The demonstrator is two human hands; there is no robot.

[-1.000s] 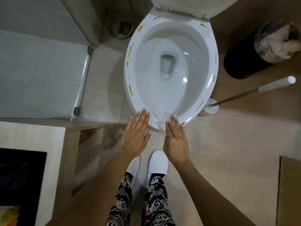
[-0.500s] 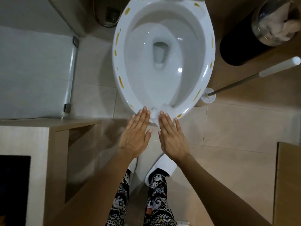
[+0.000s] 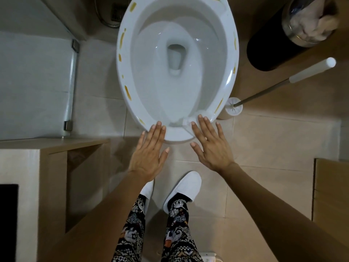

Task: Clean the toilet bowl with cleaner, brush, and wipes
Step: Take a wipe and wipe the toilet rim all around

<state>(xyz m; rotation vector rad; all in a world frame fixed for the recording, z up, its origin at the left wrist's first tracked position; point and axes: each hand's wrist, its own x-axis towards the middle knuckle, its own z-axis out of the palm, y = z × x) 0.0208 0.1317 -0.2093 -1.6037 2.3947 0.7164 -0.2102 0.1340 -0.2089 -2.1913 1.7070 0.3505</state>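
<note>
Glass shower panel and a wooden vanity stood at the far left, well apart from the work. Next came the left hand, flat and palm down with its fingers straight and together, holding nothing, its fingertips at the near rim of the toilet bowl. The bowl lay open between the two arms, its white rim dotted with yellow-brown marks. Just right of centre a crumpled white wipe lay on the near rim, touching or nearly touching the fingers of the right hand, which was spread flat, palm down, and gripped nothing either. The wipe looked light, soft and probably damp, so it would likely bunch and slide on the glazed porcelain; pinching it at the bunched middle and pressing it flat under the fingers seemed the surest hold. Further right, the toilet brush stood in its holder just beside the bowl, its stiff handle leaning away and best taken at the white end. A dark bin stood at the far right. No cleaner bottle could be seen.
</note>
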